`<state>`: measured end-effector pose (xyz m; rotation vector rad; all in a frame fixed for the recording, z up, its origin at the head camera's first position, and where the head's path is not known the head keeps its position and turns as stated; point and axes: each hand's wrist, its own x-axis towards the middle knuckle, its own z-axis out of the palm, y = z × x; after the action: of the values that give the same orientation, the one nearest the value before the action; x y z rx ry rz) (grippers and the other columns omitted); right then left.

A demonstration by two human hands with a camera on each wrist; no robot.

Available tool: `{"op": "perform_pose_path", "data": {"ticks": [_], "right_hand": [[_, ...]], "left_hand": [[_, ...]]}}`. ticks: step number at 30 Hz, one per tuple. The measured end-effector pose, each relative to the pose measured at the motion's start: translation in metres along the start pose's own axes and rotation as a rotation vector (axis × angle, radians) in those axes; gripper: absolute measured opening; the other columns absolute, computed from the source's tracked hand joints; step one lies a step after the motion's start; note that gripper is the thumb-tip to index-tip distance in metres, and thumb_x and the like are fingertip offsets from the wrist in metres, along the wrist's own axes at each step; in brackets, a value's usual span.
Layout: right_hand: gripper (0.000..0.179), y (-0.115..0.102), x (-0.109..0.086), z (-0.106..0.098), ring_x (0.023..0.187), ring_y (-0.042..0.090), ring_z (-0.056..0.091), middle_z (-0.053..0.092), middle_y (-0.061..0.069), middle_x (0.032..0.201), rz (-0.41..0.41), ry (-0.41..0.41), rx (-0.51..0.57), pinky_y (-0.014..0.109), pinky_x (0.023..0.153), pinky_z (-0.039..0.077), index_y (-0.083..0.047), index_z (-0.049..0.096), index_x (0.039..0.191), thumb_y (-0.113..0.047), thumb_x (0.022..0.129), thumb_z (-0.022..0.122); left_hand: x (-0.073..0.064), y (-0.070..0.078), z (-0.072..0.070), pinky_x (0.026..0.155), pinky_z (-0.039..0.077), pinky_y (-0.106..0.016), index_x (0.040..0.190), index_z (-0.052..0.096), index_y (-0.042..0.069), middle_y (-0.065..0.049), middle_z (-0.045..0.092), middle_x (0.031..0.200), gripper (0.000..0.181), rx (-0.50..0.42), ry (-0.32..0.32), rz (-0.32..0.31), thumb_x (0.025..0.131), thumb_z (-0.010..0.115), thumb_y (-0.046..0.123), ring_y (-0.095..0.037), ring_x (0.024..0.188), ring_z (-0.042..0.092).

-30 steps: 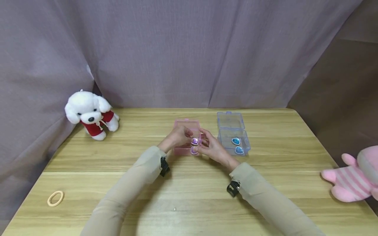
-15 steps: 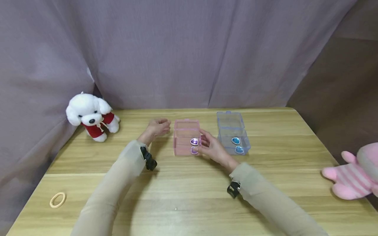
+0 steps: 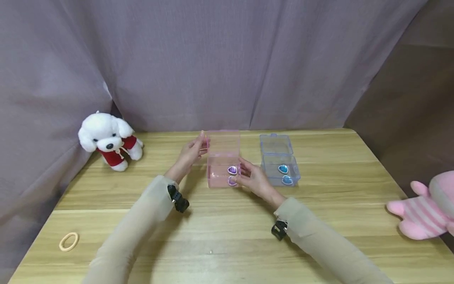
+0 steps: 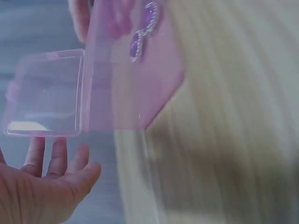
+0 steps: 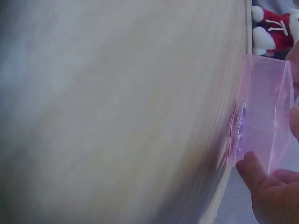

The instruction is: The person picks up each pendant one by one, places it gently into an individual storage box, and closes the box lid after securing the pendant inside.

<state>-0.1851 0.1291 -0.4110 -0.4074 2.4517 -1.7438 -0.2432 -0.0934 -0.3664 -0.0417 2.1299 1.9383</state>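
Note:
A pink clear plastic box (image 3: 217,177) stands near the table's middle, its lid (image 3: 223,142) raised at the back. Two purple heart-shaped gems (image 3: 232,170) with silvery beaded rims lie along its right side. My right hand (image 3: 259,180) holds the box at the right wall, thumb by the front corner and fingers farther back. At the lid's left edge is my left hand (image 3: 188,153). In the left wrist view, its outstretched fingers (image 4: 58,156) reach the lid's edge, with the thumb apart. The right thumb (image 5: 252,169) lies against the box in the right wrist view.
To the right, a blue clear box (image 3: 268,179) with its lid tipped back holds two blue gems (image 3: 283,169). A white plush dog (image 3: 101,126) stands back left, a wooden ring (image 3: 62,247) lies front left, and a pink striped plush toy (image 3: 422,219) sits at the right edge.
My left hand has left the inside of the pink box, moved left, then come up to the lid's side. The lid now stands more upright. My right hand stays at the box.

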Motion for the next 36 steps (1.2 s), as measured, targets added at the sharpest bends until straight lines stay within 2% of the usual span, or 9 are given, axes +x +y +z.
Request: {"op": "perform_pose_path", "data": {"ticks": [4, 7, 9, 12, 15, 18, 22, 30, 36], "right_hand": [[0.072, 0.001, 0.0, 0.002, 0.121, 0.045, 0.047, 0.04, 0.037, 0.134, -0.02, 0.01, 0.017, 0.039, 0.1, 0.043, 0.013, 0.026, 0.14, 0.006, 0.081, 0.067], [0.068, 0.004, 0.0, 0.002, 0.124, 0.043, 0.045, 0.039, 0.034, 0.137, -0.022, 0.011, 0.057, 0.037, 0.101, 0.041, 0.012, 0.026, 0.14, 0.005, 0.084, 0.064], [0.062, 0.004, -0.001, 0.002, 0.127, 0.038, 0.044, 0.038, 0.029, 0.141, -0.004, 0.022, 0.075, 0.032, 0.103, 0.04, 0.009, 0.028, 0.141, 0.002, 0.089, 0.059], [0.049, 0.002, -0.004, 0.002, 0.131, 0.034, 0.04, 0.034, 0.024, 0.146, 0.034, 0.021, 0.143, 0.028, 0.103, 0.039, 0.006, 0.029, 0.142, -0.004, 0.097, 0.046], [0.044, -0.003, -0.005, 0.003, 0.133, 0.031, 0.037, 0.031, 0.021, 0.148, 0.048, 0.019, 0.153, 0.028, 0.103, 0.039, 0.004, 0.03, 0.142, -0.011, 0.102, 0.038], [0.045, -0.005, -0.005, 0.004, 0.134, 0.031, 0.036, 0.033, 0.02, 0.147, 0.025, 0.028, 0.046, 0.034, 0.108, 0.035, 0.005, 0.033, 0.141, -0.016, 0.102, 0.04], [0.046, -0.005, -0.004, 0.005, 0.134, 0.033, 0.036, 0.036, 0.02, 0.144, -0.001, 0.046, -0.092, 0.04, 0.112, 0.029, 0.005, 0.036, 0.139, -0.015, 0.1, 0.046], [0.045, -0.002, -0.004, 0.006, 0.13, 0.035, 0.039, 0.038, 0.022, 0.142, -0.05, 0.042, -0.167, 0.043, 0.11, 0.032, 0.007, 0.037, 0.138, -0.012, 0.098, 0.048], [0.045, -0.003, -0.004, 0.006, 0.131, 0.034, 0.039, 0.039, 0.022, 0.142, -0.04, 0.04, -0.178, 0.042, 0.11, 0.032, 0.006, 0.037, 0.138, -0.012, 0.098, 0.048]], "left_hand": [[-0.018, -0.009, -0.002, 0.103, 0.043, -0.043, 0.119, 0.061, 0.003, -0.016, 0.059, 0.126, 0.052, 0.141, 0.07, 0.09, 0.094, 0.051, 0.048, -0.03, 0.117, 0.056], [-0.033, -0.02, -0.001, 0.097, 0.048, -0.038, 0.121, 0.059, 0.0, -0.019, 0.059, 0.126, 0.042, 0.22, 0.067, 0.18, 0.094, 0.057, 0.032, -0.031, 0.113, 0.058], [-0.039, -0.027, 0.0, 0.093, 0.051, -0.035, 0.125, 0.056, -0.003, -0.02, 0.057, 0.127, 0.041, 0.221, 0.055, 0.214, 0.094, 0.059, 0.023, -0.032, 0.112, 0.06], [-0.046, -0.038, 0.002, 0.087, 0.054, -0.032, 0.127, 0.053, -0.007, -0.023, 0.056, 0.127, 0.042, 0.194, 0.045, 0.214, 0.093, 0.06, 0.016, -0.034, 0.108, 0.061], [-0.049, -0.046, 0.004, 0.082, 0.055, -0.028, 0.127, 0.053, -0.007, -0.022, 0.057, 0.125, 0.041, 0.174, 0.048, 0.208, 0.092, 0.061, 0.015, -0.033, 0.104, 0.063], [-0.051, -0.051, 0.005, 0.077, 0.056, -0.025, 0.127, 0.054, -0.006, -0.022, 0.058, 0.124, 0.041, 0.175, 0.055, 0.232, 0.092, 0.061, 0.014, -0.033, 0.103, 0.064], [-0.052, -0.053, 0.006, 0.078, 0.056, -0.026, 0.126, 0.053, -0.007, -0.022, 0.056, 0.126, 0.041, 0.191, 0.066, 0.267, 0.09, 0.063, 0.011, -0.033, 0.105, 0.063], [-0.053, -0.054, 0.009, 0.075, 0.057, -0.031, 0.125, 0.052, -0.009, -0.023, 0.055, 0.125, 0.042, 0.221, 0.095, 0.295, 0.088, 0.064, 0.006, -0.035, 0.103, 0.063], [-0.054, -0.055, 0.012, 0.071, 0.058, -0.038, 0.127, 0.052, -0.007, -0.023, 0.057, 0.123, 0.042, 0.193, 0.104, 0.265, 0.088, 0.064, 0.007, -0.033, 0.102, 0.064]]}}
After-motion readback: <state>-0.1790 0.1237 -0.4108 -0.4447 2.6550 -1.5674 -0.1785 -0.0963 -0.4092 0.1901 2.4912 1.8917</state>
